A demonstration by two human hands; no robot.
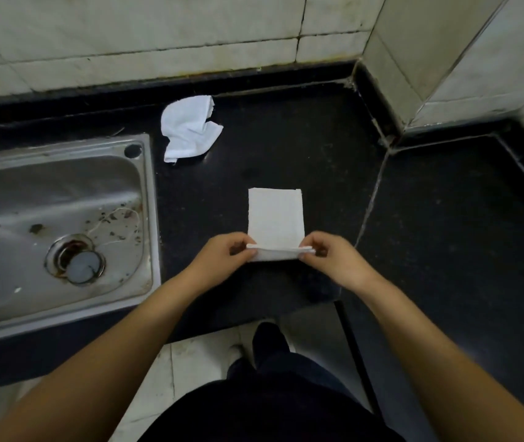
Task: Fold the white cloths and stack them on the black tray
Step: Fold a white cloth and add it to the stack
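folded white cloth (276, 218) flat on the black counter (445, 234), near the front edge, just right of the steel sink (56, 224). already a narrow rectangle; near end lifted and being turned over. left hand (222, 253) pinching the near left corner, thumb and fingertips pressed together on the layers. right hand (327, 255) pinching the near right corner the same way. several layers visible at the held edge.

handling, judged: light, soft, limp terry-like fabric; no stiffness, sags where unsupported, so both corners needed to keep the edge straight. not slippery, not fragile; layers likely to slide apart if gripped by one layer only, so best to pinch through the full stack at the corners. fold likely to hold by its own weight once pressed flat.

second white cloth (189, 129) crumpled, unfolded, toward the back edge of the counter, just beyond the sink's back right corner, well apart from both hands. best taken by two adjacent corners and shaken flat first.

black tray not clearly told apart from the dark counter; a slightly raised dark patch (318, 291) at the front edge below the hands possibly it, cannot tell.

no brands, labels or readable writing anywhere. tiled wall (158, 43) behind, plain.
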